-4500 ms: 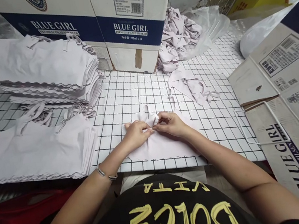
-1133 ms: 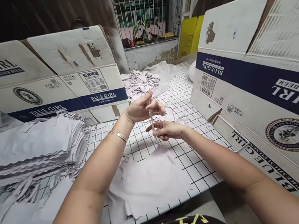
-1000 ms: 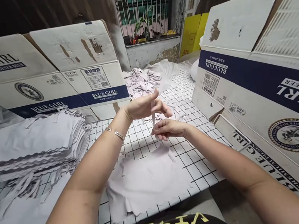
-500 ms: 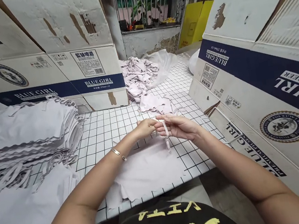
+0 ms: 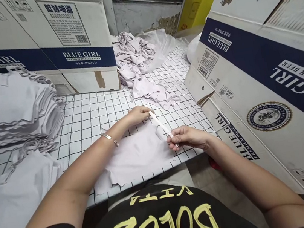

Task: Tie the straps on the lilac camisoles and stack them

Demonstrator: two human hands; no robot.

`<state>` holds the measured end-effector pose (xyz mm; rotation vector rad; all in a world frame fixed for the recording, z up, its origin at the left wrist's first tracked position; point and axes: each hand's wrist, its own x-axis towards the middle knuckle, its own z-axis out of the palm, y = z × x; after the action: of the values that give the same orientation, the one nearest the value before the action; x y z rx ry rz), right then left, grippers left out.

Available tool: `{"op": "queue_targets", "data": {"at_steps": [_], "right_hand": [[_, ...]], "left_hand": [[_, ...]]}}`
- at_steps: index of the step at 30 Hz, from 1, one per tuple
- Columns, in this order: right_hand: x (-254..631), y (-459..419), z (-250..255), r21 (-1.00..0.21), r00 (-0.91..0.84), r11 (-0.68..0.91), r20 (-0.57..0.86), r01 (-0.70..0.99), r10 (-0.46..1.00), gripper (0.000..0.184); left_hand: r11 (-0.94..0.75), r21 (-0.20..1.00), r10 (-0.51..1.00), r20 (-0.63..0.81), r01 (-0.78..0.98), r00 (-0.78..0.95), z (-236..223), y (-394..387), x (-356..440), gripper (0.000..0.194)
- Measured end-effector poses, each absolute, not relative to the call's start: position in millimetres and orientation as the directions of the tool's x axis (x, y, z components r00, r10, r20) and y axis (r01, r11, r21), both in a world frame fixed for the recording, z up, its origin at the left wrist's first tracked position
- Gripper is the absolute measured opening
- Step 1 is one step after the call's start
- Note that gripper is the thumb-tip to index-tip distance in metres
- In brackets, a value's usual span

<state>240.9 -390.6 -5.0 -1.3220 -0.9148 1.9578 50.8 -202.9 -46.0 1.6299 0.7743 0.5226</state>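
A narrow pale fabric strap is stretched on a slant between my two hands. My left hand pinches its far end at the upper corner of a pale fabric piece. The near end is between the thumb and fingers of my right hand, beside the piece's right edge. The fabric piece lies flat on the gridded tabletop near the front edge, partly under my left forearm. Whether the strap is joined to the piece under my left fingers is hidden.
Stacks of similar pale pieces with straps lie at the left. Crumpled pale fabric and clear plastic sit at the back. Large cardboard boxes stand at left and right on the gridded tabletop.
My right hand has moved toward me, away from my left hand, and closed on the strap. The strap, which hung loosely over the right fingers, is now pulled straight. The view has tilted down.
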Motion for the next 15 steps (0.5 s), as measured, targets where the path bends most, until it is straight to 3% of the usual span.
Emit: {"op": "queue_targets", "data": {"at_steps": [5,11,13,15], "right_hand": [[249.8,-359.1,22.0,-0.884,-0.233,-0.402,-0.35,-0.24,0.907,0.024],[262.9,-310.1,61.8,-0.925,-0.225,-0.318,-0.27,-0.21,0.936,0.015],[266.8,-303.4,70.7,-0.936,-0.228,-0.297,-0.252,-0.191,0.941,0.02],[270.8,-301.8,75.1,-0.959,-0.222,-0.279,-0.263,-0.043,0.939,0.029]], "left_hand": [[-0.31,0.866,0.673,-0.092,0.392,0.734,-49.3,-206.4,41.9,0.041],[-0.376,0.812,0.743,-0.024,0.447,0.669,-50.9,-232.7,44.7,0.01],[-0.367,0.821,0.756,-0.01,0.437,0.654,-49.0,-238.6,47.5,0.009],[-0.371,0.824,0.761,0.005,0.428,0.649,-44.8,-242.2,50.3,0.013]]}}
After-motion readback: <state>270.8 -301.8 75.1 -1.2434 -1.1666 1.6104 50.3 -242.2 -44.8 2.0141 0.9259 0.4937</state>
